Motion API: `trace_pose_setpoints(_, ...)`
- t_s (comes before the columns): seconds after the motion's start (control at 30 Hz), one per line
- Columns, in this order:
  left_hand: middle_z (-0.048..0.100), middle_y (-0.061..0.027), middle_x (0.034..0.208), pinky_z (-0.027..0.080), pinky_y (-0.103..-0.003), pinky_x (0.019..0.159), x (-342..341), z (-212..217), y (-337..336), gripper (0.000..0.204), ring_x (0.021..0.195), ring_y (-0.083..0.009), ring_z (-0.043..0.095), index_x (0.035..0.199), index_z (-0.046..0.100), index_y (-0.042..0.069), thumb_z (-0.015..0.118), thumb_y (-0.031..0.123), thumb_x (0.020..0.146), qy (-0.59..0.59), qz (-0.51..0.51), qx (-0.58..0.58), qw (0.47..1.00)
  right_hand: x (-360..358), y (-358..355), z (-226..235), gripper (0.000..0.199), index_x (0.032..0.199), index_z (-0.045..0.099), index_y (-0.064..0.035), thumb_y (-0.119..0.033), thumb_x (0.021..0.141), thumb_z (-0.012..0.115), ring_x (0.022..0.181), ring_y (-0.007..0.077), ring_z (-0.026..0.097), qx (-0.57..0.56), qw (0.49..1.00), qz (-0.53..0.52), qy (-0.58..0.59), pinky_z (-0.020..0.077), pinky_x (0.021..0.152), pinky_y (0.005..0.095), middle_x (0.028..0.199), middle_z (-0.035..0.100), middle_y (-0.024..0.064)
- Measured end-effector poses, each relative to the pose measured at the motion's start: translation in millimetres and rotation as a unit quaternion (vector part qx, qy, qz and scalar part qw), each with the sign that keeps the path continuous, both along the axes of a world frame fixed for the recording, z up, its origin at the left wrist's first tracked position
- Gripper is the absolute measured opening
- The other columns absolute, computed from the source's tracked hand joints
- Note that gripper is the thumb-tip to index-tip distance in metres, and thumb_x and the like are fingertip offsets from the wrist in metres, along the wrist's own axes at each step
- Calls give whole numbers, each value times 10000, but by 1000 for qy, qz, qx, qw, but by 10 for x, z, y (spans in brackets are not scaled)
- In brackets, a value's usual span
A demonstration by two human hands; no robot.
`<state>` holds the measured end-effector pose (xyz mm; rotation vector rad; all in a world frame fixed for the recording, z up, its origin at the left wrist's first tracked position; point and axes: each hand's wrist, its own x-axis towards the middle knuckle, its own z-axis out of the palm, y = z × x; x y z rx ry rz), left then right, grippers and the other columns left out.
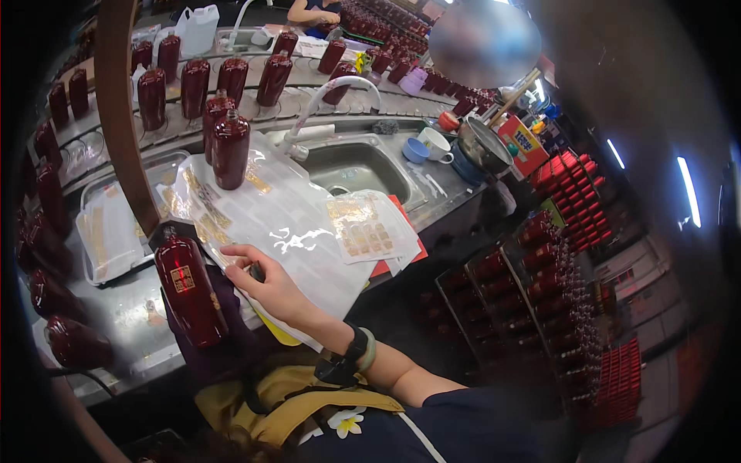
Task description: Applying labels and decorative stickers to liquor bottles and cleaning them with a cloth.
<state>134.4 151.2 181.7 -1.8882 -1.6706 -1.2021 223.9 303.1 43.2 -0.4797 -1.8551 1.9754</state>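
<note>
My right hand (272, 287) reaches in from the lower right, with a dark watch and a pale bangle on the wrist. Its fingers are curled together around a slim thing with a dark end, too small to name. Just left of the fingertips a glossy dark red bottle (189, 297) lies tilted, a gold square emblem on its side. My left hand does not show. Under my right hand spreads a white plastic-like sheet (289, 212). Gold decal strips (207, 202) lie on it, and a sheet of gold decals (361, 231) sits at its right.
Two red bottles, one in front (231, 150), stand on the white sheet. Behind are a sink (355, 166) with a curved faucet (328, 85) and a conveyor of bottles. A brown post (120, 108) rises at left beside a metal tray (89, 266). Cups (434, 143) stand right of the sink.
</note>
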Motion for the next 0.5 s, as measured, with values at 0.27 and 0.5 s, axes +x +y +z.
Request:
trace_pose_setpoints(0.27,520,-152,1415,373,-482,1179,7,-167,90,406,1366,-293,455,1441,439,-22,434,205,1104,-18,20,-6,1000,-10,16,-52,364,1400,617,-62,-198,1064,656,802,20,468,-4,1000,-13,-28,399,730,207,949,528,-58)
trace_pose_setpoints(0.5,543,-122,1344,394,-487,1148,-26,-258,76,358,1302,-272,484,1396,460,2,437,202,1100,-22,31,3,999,9,-65,22,357,1387,625,-54,-190,1059,661,818,27,487,-8,999,-11,-29,412,750,210,954,533,-47)
